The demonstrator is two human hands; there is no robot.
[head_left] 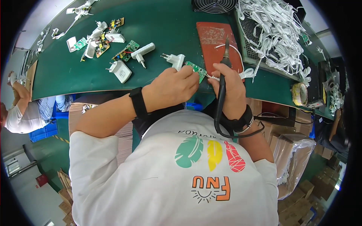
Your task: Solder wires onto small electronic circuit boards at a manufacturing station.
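My left hand (pixel 175 86) is closed, its fingertips pinching the near-left end of a small green circuit board (pixel 197 71). Just beyond those fingers lies a white plug housing (pixel 175 60) with two pins. In my right hand (pixel 234 92) is a soldering iron (pixel 221 94), its black handle upright and its tip pointing away from me, over a red-brown mat (pixel 209 35). A white cable (pixel 247 74) runs under the right fingers, and its end reaches the board's right edge. Whether the cable touches the board's pads cannot be made out.
Several white plug housings (pixel 120 71) and loose circuit boards (pixel 131 48) lie on the green table (pixel 158 22) to the left. At the right, a mesh-topped tray (pixel 249 49) carries a heap of white cables (pixel 271 37). A fan grille (pixel 215 5) and yellow tape roll (pixel 299 94) stand nearby. Another person (pixel 28 111) sits far left.
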